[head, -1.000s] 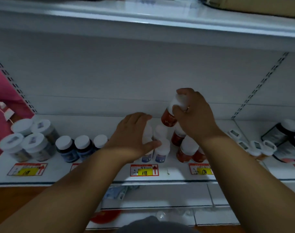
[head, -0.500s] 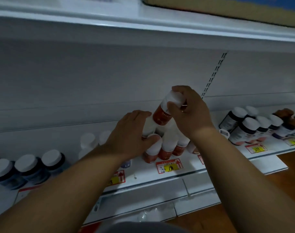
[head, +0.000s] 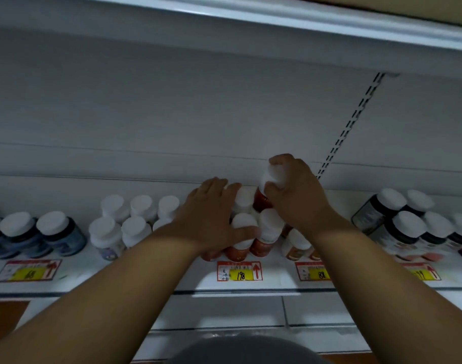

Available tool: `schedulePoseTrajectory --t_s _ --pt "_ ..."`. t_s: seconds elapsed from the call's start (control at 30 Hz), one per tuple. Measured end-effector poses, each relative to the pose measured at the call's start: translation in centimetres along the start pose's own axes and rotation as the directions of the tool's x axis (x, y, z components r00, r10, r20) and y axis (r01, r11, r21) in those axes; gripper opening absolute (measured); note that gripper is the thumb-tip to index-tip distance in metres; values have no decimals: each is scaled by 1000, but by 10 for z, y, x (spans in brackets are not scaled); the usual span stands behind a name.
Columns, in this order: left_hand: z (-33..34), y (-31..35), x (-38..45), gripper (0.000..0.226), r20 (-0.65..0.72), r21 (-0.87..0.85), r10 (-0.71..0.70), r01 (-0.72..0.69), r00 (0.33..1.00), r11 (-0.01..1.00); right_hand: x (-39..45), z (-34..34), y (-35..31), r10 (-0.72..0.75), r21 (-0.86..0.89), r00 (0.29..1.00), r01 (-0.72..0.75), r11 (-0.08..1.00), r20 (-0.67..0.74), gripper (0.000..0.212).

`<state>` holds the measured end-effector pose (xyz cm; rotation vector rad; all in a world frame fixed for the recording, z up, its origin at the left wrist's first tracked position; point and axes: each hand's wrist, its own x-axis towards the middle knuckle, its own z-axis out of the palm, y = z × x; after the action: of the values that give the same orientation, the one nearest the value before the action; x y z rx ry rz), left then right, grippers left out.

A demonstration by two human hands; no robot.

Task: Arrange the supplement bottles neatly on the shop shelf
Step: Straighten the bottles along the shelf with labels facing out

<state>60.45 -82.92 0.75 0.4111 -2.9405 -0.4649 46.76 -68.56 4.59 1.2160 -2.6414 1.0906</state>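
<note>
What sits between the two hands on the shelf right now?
In the head view, red-labelled white-capped bottles fill the gap: the left hand presses against that cluster, and the right hand grips another red bottle above its back row.

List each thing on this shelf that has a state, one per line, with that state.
Left hand: fingers straight, resting on the red bottles' caps.
Right hand: grips a raised red bottle by its cap.
Red bottles: capped, clustered on the shelf.
White bottles: capped, upright.
Dark bottles: capped, upright.
</note>
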Motion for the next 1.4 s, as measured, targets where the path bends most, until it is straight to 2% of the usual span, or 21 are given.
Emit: schedulePoseTrajectory --t_s 0.13,0.2,0.37,0.5,0.57,0.63,0.73,0.83,0.97,1.03,1.1,1.2,1.33,1.4 --pt "-5 4 -3 127 51 6 34 -35 998 999 -6 21 7 38 -50 964 -26 998 261 52" --pt "-9 3 -4 124 51 38 62 -64 997 997 -11 30 10 67 -56 935 -51 997 348 49" --pt "-7 1 -2 106 -12 126 134 -131 991 983 -12 38 12 136 -35 932 -132 991 337 35" --pt "-5 -4 2 103 -26 95 143 -140 989 986 -10 37 8 158 -5 930 -166 986 331 33" --pt "-5 -7 2 101 -44 23 142 -141 989 990 -11 35 4 164 94 945 -198 976 284 32" --pt "-4 -7 -1 92 -125 -135 91 -108 988 985 -17 31 0 212 311 960 -261 914 181 27" --pt "5 -3 -10 76 -245 -493 -173 31 954 869 -32 33 0 341 558 932 -347 754 118 19" --pt "18 6 -18 65 -230 -718 -405 126 885 685 -41 43 5 452 639 887 -402 655 95 19" --pt "28 14 -21 61 -147 -861 -550 167 822 481 -46 56 10 523 683 845 -449 576 115 50" --pt "30 18 -23 59 -160 -870 -574 160 803 467 -44 58 14 505 672 852 -454 585 136 53" --pt "31 18 -22 55 -172 -875 -595 156 785 459 -40 59 16 478 631 865 -459 625 155 41" --pt "29 17 -18 52 -132 -901 -636 175 760 396 -34 61 19 438 558 890 -430 710 129 37" --pt "29 14 -15 45 -141 -887 -626 183 767 423 -32 58 19 420 491 901 -417 765 110 21" --pt "28 12 -13 43 -147 -881 -610 178 778 439 -30 53 17 402 432 908 -411 802 118 22"
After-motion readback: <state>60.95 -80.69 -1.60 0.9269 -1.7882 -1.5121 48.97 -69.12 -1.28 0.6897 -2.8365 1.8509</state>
